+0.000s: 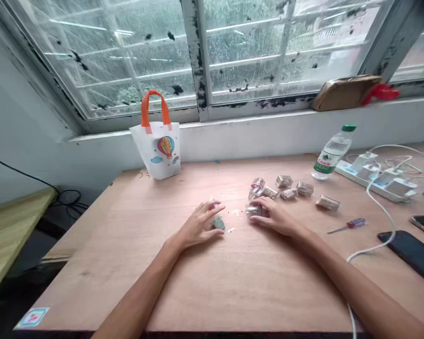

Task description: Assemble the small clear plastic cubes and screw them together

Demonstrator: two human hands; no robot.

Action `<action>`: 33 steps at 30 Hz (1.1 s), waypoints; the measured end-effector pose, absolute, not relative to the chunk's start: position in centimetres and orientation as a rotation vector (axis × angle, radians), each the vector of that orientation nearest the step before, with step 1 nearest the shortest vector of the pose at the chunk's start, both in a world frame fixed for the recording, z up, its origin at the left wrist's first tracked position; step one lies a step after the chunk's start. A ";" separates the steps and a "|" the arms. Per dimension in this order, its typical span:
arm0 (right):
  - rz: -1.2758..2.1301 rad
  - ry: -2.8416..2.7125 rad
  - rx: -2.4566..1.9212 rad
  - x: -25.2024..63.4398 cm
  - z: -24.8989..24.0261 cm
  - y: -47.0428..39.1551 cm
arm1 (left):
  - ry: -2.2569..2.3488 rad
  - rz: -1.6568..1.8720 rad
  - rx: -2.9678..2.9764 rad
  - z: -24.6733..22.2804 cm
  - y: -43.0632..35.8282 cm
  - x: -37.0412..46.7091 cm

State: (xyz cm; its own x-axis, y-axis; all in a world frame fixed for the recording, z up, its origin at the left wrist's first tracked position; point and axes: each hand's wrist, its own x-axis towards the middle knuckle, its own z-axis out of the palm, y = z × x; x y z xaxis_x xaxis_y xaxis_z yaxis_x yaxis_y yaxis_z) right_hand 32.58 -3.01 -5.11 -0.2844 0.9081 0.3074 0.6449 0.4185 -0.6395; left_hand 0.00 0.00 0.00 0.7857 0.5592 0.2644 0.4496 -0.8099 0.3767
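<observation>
Broadly, behind everything, a paint-flaked window point(247, 61); below, a plywood table point(268, 287). At the far left of that, an orange-handled tote bag point(151, 147) with a balloon print. Off to the right, a loaded power strip point(346, 170), a green-capped water bottle point(331, 155) just beside it, and a white cable point(394, 229) running beneath the right forearm. Over the middle, hands apart from each other: right hand point(272, 215) curled about a clear plastic case point(253, 211) on the tabletop, left hand point(203, 219) loosely bent around a pale green piece point(218, 222), no telling whether gripping or merely cupping. Farther right, a screwdriver point(351, 225); beyond the right hand, loose clear cases point(305, 189), mostly bunched. Between the hands, white scraps point(231, 230).

Possible trouble, at a guess: tugging the cable with a shifting forearm, scattering the bunched cases with a careless reach, brushing away the light scraps. Held case: long axis roughly left to right, exposed end toward the left hand. Green piece: direction unclear, being partly covered
</observation>
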 end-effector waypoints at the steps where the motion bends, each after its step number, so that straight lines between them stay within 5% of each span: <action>1: 0.529 -2.014 -1.332 32.8 -5.1 -2.9 | 0.730 0.508 2.685 0.3 -0.1 0.1; 12: 0.081 -2.214 -1.107 28.5 -3.8 -4.8 | 0.812 0.541 2.595 -0.3 0.0 0.5; 27: 0.928 -1.993 -1.115 25.0 -4.0 -5.2 | 0.829 0.604 2.647 -1.8 0.2 1.8; 33: 0.977 -2.026 -1.116 25.6 -3.6 -5.3 | 0.815 0.636 2.637 -2.1 0.5 2.0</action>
